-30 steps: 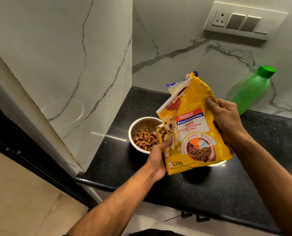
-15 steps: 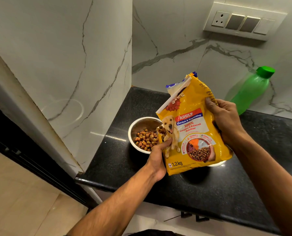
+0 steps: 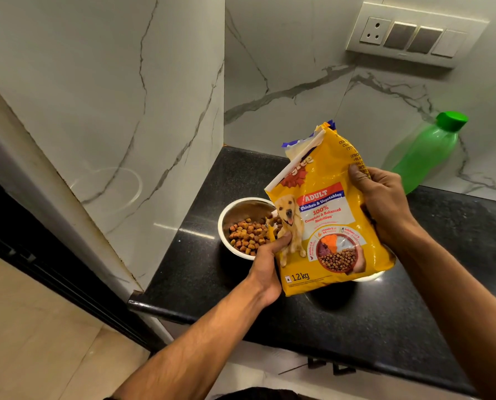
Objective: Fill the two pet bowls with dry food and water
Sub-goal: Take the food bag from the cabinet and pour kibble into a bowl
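A yellow dog food bag [image 3: 324,220] is held over the black counter by both hands. My left hand [image 3: 270,261] pinches its lower left corner, and my right hand [image 3: 385,203] grips its right edge. Left of the bag stands a steel bowl [image 3: 241,206] with brown kibble [image 3: 248,235] in it; kibble shows at the bag's torn corner over the bowl. A second bowl [image 3: 368,277] is almost wholly hidden behind the bag, with only a pale rim showing. A green water bottle [image 3: 426,148] with its cap on stands at the back right.
The black granite counter [image 3: 414,298] ends at a front edge near me and meets marble walls on the left and at the back. A switch panel [image 3: 414,36] is on the back wall. Tiled floor lies below on the left.
Almost nothing differs; the bag and both hands hold nearly the same pose over the bowl.
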